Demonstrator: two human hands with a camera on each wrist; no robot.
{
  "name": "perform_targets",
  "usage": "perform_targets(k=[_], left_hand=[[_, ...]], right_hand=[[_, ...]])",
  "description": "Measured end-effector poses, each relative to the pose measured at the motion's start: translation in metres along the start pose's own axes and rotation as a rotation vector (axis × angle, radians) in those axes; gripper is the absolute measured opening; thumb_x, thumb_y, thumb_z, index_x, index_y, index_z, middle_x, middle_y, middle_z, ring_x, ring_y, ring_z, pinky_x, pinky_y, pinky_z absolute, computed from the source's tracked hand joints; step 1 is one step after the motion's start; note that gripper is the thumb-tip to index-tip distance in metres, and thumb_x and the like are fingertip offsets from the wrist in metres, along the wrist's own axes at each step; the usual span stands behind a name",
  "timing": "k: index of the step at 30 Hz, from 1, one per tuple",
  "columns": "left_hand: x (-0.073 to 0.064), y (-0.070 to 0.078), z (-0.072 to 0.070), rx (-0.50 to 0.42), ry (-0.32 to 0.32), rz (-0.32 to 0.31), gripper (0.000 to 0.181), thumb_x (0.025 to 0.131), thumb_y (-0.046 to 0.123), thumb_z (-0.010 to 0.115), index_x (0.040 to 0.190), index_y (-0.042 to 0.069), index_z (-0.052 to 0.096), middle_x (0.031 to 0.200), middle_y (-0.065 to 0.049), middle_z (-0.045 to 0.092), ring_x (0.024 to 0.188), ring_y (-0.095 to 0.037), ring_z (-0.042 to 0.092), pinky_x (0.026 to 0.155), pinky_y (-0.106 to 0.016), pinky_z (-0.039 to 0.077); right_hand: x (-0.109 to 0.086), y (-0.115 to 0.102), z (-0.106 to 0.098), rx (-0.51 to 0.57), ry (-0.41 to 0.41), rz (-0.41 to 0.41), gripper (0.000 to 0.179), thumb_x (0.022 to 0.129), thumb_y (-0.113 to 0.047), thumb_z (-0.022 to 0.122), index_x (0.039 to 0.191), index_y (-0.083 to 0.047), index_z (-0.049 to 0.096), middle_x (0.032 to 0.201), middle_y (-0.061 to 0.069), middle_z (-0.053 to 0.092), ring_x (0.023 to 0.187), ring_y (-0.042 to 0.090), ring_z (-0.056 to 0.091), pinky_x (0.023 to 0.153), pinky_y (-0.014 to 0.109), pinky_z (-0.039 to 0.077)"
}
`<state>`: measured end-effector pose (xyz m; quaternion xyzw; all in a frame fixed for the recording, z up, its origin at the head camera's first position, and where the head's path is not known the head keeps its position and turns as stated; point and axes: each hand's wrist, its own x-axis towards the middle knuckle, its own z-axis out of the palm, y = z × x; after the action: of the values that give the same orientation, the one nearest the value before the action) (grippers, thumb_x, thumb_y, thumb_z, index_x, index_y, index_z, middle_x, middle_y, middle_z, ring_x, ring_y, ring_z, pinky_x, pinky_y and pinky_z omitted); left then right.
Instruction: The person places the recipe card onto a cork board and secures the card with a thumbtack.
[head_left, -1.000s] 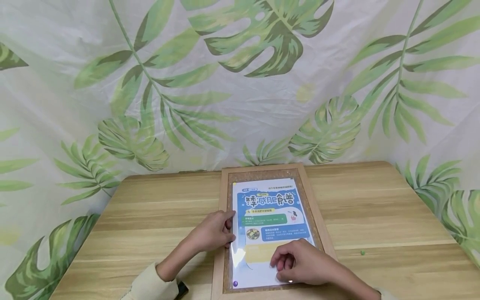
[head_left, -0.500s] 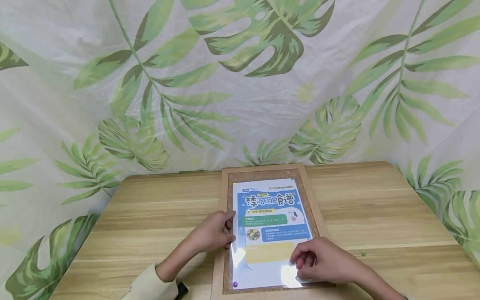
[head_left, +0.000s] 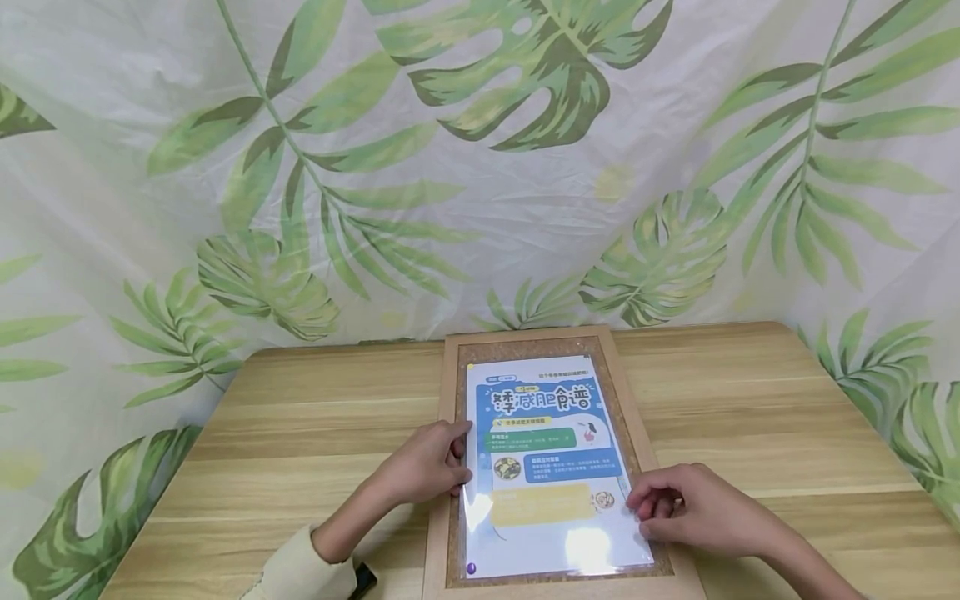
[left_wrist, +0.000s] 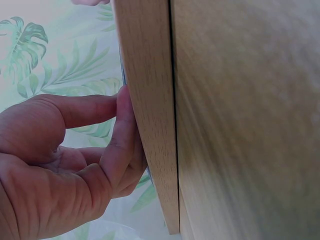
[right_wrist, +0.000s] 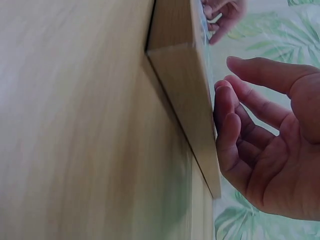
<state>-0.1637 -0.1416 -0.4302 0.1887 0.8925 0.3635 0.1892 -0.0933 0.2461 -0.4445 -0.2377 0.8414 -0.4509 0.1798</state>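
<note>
A printed sheet [head_left: 551,467] in a glossy clear cover lies on a wood-framed cork board [head_left: 534,347]. A purple pushpin [head_left: 471,568] sits at its lower left corner, a yellow pushpin [head_left: 470,367] at the upper left, and a small dark one [head_left: 586,357] at the upper right. My left hand [head_left: 427,462] presses thumb and index fingertips against the sheet's left edge, other fingers bent under. Loosely curled, my right hand [head_left: 705,508] has its fingertips by the sheet's lower right edge with nothing visible between them; the right wrist view shows its thumb [right_wrist: 272,75] apart from the fingers.
The board lies on a wood-grain table [head_left: 337,417] with rounded far corners. Behind it hangs a leaf-patterned cloth [head_left: 525,208]. A small black object [head_left: 363,581] lies partly hidden by my left sleeve [head_left: 307,571].
My right hand has moved right, from over the sheet's lower part to its right edge, uncovering a printed food picture. The small green thing on the table is now hidden. My left hand stays put.
</note>
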Motion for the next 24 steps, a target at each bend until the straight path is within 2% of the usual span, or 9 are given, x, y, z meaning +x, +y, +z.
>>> perform_targets(k=[8, 14, 20, 24], left_hand=[[0.000, 0.000, 0.000, -0.007, -0.002, -0.003, 0.073, 0.090, -0.007, 0.078, 0.154, -0.017, 0.044, 0.094, -0.009, 0.060, 0.066, -0.014, 0.066, 0.054, -0.023, 0.048], [-0.001, 0.000, 0.000, -0.003, 0.000, 0.003, 0.073, 0.090, -0.007, 0.078, 0.153, -0.017, 0.044, 0.093, -0.009, 0.060, 0.065, -0.014, 0.066, 0.054, -0.023, 0.049], [-0.002, 0.000, -0.001, -0.005, -0.003, 0.003, 0.074, 0.090, -0.007, 0.079, 0.154, -0.017, 0.044, 0.093, -0.009, 0.060, 0.065, -0.014, 0.067, 0.053, -0.023, 0.047], [-0.001, 0.000, -0.001, -0.003, -0.002, 0.000, 0.074, 0.090, -0.007, 0.079, 0.154, -0.017, 0.043, 0.093, -0.008, 0.060, 0.065, -0.015, 0.067, 0.053, -0.023, 0.047]], right_hand=[[-0.012, 0.011, -0.014, -0.049, 0.060, -0.009, 0.011, 0.094, -0.020, 0.083, 0.103, -0.018, 0.077, 0.089, -0.012, 0.071, 0.079, -0.001, 0.063, 0.066, 0.022, 0.055], [-0.023, 0.024, -0.024, -0.120, 0.116, -0.053, 0.012, 0.095, -0.010, 0.081, 0.105, -0.015, 0.077, 0.091, -0.013, 0.073, 0.082, -0.003, 0.064, 0.065, 0.022, 0.054], [-0.035, 0.034, -0.037, -0.184, 0.161, -0.036, 0.015, 0.094, -0.003, 0.078, 0.106, -0.009, 0.075, 0.090, -0.013, 0.072, 0.081, -0.006, 0.061, 0.063, 0.021, 0.053], [-0.040, 0.037, -0.047, -0.214, 0.191, -0.014, 0.014, 0.094, -0.005, 0.079, 0.106, -0.011, 0.076, 0.089, -0.015, 0.071, 0.080, -0.006, 0.061, 0.063, 0.021, 0.052]])
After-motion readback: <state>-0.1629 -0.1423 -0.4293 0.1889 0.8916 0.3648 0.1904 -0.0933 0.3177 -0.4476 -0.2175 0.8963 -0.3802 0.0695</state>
